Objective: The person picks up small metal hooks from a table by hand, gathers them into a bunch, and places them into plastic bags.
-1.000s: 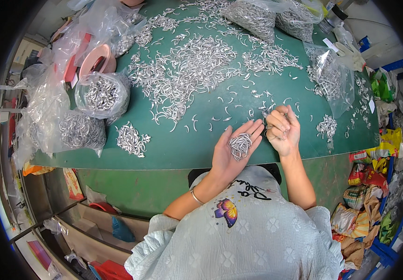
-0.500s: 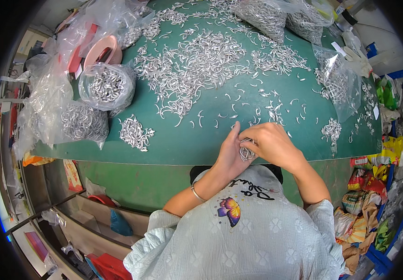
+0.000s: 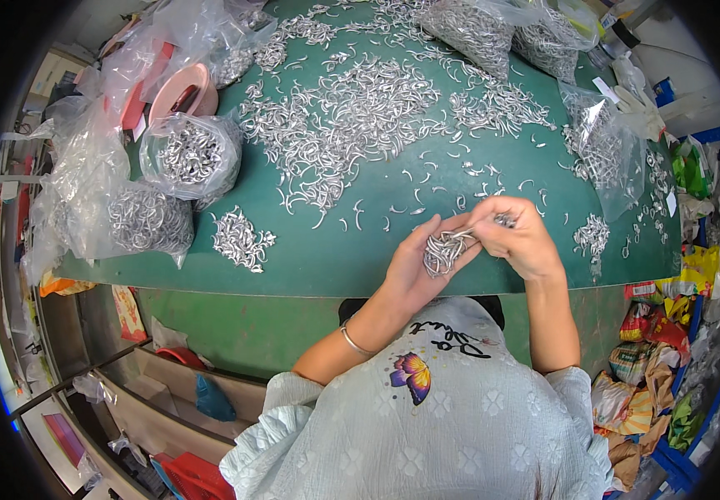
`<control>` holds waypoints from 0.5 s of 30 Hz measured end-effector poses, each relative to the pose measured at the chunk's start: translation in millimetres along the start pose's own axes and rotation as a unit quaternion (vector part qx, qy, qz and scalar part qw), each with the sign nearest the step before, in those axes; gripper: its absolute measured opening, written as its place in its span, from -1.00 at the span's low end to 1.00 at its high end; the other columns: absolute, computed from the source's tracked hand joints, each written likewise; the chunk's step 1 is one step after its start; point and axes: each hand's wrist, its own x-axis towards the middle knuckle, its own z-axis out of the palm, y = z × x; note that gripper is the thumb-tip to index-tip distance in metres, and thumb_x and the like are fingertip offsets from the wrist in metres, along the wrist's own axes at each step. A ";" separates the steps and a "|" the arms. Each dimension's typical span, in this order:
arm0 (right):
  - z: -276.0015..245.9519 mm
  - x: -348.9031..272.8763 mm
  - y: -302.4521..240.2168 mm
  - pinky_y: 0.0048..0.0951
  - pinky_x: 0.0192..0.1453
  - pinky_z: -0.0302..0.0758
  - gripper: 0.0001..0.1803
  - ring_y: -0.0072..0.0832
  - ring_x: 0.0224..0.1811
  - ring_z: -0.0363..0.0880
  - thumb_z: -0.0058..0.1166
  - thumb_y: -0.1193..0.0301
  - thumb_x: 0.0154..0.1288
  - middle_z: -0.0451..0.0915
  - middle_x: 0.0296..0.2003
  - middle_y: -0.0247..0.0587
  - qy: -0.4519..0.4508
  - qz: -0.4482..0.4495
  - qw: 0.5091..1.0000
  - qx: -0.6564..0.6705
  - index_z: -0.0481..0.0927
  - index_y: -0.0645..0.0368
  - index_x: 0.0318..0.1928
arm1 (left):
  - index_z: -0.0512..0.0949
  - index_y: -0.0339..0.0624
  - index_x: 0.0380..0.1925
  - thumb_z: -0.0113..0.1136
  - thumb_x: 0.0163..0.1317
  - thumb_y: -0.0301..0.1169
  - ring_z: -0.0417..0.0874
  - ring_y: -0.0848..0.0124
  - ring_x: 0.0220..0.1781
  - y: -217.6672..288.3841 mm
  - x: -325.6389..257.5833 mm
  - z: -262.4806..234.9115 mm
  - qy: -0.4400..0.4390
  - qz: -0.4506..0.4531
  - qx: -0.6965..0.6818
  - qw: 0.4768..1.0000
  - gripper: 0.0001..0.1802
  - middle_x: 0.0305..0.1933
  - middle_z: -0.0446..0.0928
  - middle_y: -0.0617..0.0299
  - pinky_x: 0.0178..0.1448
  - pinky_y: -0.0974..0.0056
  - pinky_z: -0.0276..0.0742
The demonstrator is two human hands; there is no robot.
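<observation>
My left hand is cupped palm up near the table's front edge, holding a handful of small curved silver metal pieces. Over its fingertips, my right hand pinches one of the slim metal pieces between thumb and fingers. More silver bits show within the curl of the right fingers, partly hidden by them. Beyond both hands lies a wide spread of loose curved metal pieces on the green table.
Clear plastic bags filled with metal pieces stand at the left, one open and one slumped, near a pink tub. A small heap lies in front of them, another at the right, beside a bag.
My right hand has shifted right and up and turned, uncovering the metal pieces in my left palm. My left hand has opened out a little.
</observation>
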 end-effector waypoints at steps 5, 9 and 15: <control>-13.6 3.9 12.8 -0.69 -0.66 0.15 -0.83 -0.54 -0.36 0.24 -0.27 0.44 0.32 0.21 -0.28 -0.18 -0.102 -0.024 0.876 0.472 0.35 0.31 -0.27 | 0.34 -0.42 -0.03 -0.26 0.31 -0.27 0.29 0.14 0.22 2.6 0.1 1.9 -0.029 0.005 -0.052 0.998 -0.57 0.13 0.31 -0.11 0.34 0.09 0.13; -11.7 9.1 18.3 -0.43 -0.30 0.31 -0.75 -0.38 -0.21 0.23 -0.31 0.34 0.34 0.30 -0.25 -0.16 -0.077 -0.023 0.797 0.598 0.37 0.27 -0.29 | 0.35 -0.44 -0.05 -0.24 0.30 -0.27 0.23 0.11 0.26 2.3 2.3 -0.6 -0.017 0.013 -0.073 0.997 -0.58 0.15 0.28 -0.14 0.35 0.06 0.09; -12.2 13.6 21.3 -0.38 -0.13 0.19 -0.71 -0.39 -0.27 0.19 -0.35 0.25 0.36 0.30 -0.40 -0.29 -0.049 -0.062 0.766 0.638 0.37 0.19 -0.32 | 0.31 -0.46 -0.02 -0.22 0.30 -0.26 0.20 0.06 0.27 3.7 1.9 -2.8 0.006 0.023 -0.062 0.998 -0.56 0.19 0.22 -0.16 0.32 0.08 0.14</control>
